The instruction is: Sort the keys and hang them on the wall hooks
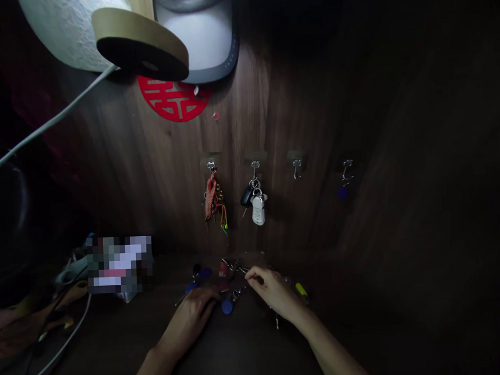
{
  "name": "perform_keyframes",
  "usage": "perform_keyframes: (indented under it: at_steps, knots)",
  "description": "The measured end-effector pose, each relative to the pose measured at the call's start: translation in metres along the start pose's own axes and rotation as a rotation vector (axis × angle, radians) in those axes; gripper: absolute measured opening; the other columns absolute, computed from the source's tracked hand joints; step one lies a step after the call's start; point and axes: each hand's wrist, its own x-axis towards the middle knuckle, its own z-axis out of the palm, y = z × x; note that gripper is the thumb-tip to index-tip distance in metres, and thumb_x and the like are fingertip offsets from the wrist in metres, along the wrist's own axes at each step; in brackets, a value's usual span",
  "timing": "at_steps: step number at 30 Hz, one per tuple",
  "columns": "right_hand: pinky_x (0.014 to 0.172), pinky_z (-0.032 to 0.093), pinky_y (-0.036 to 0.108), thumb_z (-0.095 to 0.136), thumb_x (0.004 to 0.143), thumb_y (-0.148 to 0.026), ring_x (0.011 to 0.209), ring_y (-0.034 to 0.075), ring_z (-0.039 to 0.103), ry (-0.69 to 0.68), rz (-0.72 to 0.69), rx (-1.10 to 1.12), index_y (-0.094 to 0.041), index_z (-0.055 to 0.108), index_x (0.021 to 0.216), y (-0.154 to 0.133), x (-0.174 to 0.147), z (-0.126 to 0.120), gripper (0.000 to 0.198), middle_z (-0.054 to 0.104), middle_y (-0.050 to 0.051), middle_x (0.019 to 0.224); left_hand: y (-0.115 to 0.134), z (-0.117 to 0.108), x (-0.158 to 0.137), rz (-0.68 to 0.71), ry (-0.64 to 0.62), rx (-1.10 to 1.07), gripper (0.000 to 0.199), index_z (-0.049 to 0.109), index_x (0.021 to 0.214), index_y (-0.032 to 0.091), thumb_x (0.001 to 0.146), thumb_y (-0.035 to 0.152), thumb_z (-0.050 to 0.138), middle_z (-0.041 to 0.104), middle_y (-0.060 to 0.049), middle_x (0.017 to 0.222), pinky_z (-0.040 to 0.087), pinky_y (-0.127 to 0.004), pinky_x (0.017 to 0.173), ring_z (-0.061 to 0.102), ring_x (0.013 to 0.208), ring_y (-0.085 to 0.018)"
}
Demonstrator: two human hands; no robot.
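Keys (241, 269) pinched by right hand (268, 288), wall (279, 219) close behind

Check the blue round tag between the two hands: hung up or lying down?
Lying down: the blue tag rests on the dark surface between the left hand and right hand, below the wall hooks.

Our left grip (196, 305) lies low, palm down, its fingers bent and pointing inward toward our right grip (272, 288). Behind it, our left forearm (155, 363) slants back and outward, bare. Our right grip sits slightly farther forward, well apart from the left, with thumb and forefinger close together at the tips. Our right forearm (327, 340), also bare, trails back and outward from it. Dimness hides how firmly either one closes.
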Motion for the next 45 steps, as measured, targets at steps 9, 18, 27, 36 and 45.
perform_keyframes:
  at_steps: [9, 18, 27, 36, 45]
  knots:
    - [0.09, 0.039, 0.034, 0.048, 0.083, -0.015, 0.101, 0.02, 0.054, -0.017, -0.15, -0.134, -0.027, 0.06, 0.105, 0.001, -0.01, 0.034, 0.028, 0.065, 0.001, 0.104, 0.006, -0.003, -0.002, 0.003, -0.059, -0.123, 0.028, 0.057, 0.106, 0.026, 0.087, 0.012, 0.041, 0.067, 0.001, 0.104, 0.047, -0.026, 0.087, 0.062, 0.098, -0.014]
    - [0.093, 0.035, 0.035, 0.035, 0.094, -0.033, 0.109, 0.018, 0.049, -0.128, -0.298, -0.215, -0.031, 0.055, 0.119, -0.013, -0.014, 0.031, 0.032, 0.062, 0.0, 0.115, 0.002, 0.0, -0.001, 0.022, 0.033, -0.115, 0.021, 0.06, 0.096, 0.025, 0.088, 0.017, 0.042, 0.066, -0.001, 0.098, 0.047, -0.029, 0.086, 0.061, 0.094, -0.016]
    - [0.09, 0.037, 0.036, 0.036, 0.094, -0.031, 0.105, 0.019, 0.051, -0.092, -0.307, -0.24, -0.027, 0.063, 0.105, -0.003, -0.013, 0.033, 0.029, 0.063, 0.003, 0.109, -0.038, 0.0, -0.004, -0.369, 0.279, 0.35, 0.028, 0.059, 0.109, 0.024, 0.083, 0.02, 0.05, 0.059, -0.007, 0.113, 0.044, -0.042, 0.086, 0.055, 0.103, -0.025]
    - [0.084, 0.04, 0.037, 0.034, 0.094, -0.03, 0.093, 0.019, 0.055, 0.006, -0.269, -0.225, -0.024, 0.062, 0.094, 0.019, -0.01, 0.023, 0.028, 0.065, 0.004, 0.095, -0.041, -0.008, -0.008, -0.491, 0.252, 0.488, 0.025, 0.061, 0.104, 0.02, 0.086, 0.03, 0.047, 0.062, -0.008, 0.109, 0.042, -0.039, 0.087, 0.056, 0.1, -0.025]
    - [0.081, 0.04, 0.035, 0.037, 0.093, -0.029, 0.089, 0.019, 0.058, 0.086, -0.248, -0.264, -0.024, 0.062, 0.086, 0.032, -0.007, 0.015, 0.027, 0.067, 0.003, 0.09, -0.043, -0.021, -0.01, -0.547, 0.317, 0.577, 0.03, 0.063, 0.078, 0.019, 0.088, 0.038, 0.042, 0.064, -0.009, 0.097, 0.045, -0.04, 0.079, 0.058, 0.091, -0.028]
